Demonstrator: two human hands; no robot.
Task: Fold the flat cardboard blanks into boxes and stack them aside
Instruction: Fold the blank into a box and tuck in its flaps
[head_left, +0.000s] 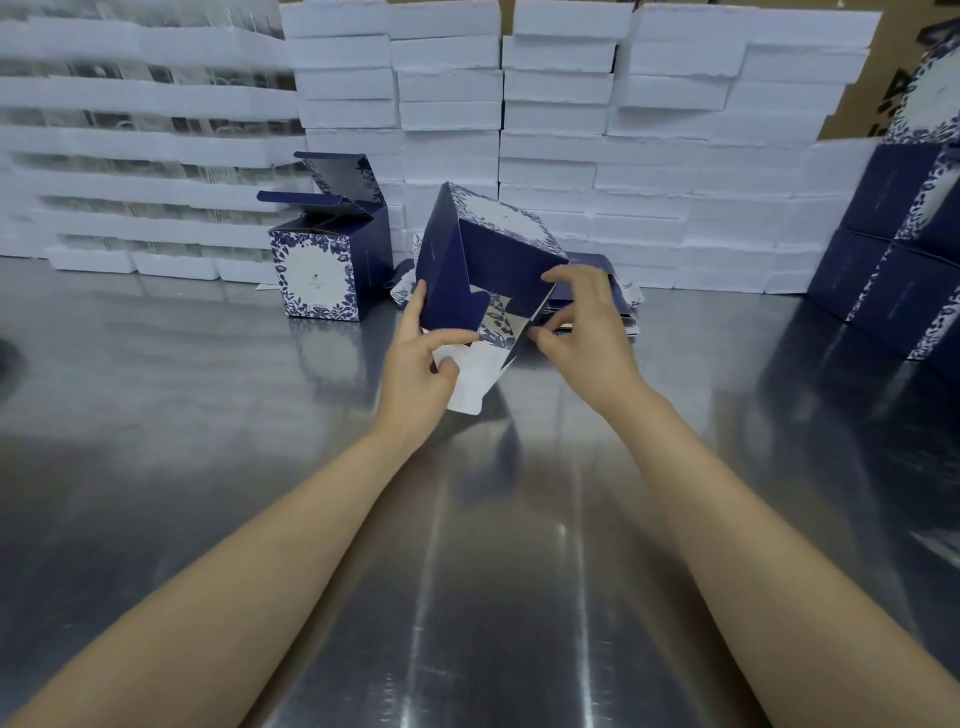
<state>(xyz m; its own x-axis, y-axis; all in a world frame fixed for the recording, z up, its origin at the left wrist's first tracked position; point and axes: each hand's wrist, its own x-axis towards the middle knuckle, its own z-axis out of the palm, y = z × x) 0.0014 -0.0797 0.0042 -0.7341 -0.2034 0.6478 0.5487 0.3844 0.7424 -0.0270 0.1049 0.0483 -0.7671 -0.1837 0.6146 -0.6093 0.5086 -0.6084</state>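
We barely get a look at the flat blanks, since the half-folded box and the right hand cover most of the pile. The navy boxes on the right run off the frame edge, so we can't count them. The print on the finished box is too tiny to read. The white trays far left are smeared, and a dark thing at the left edge is cut off.
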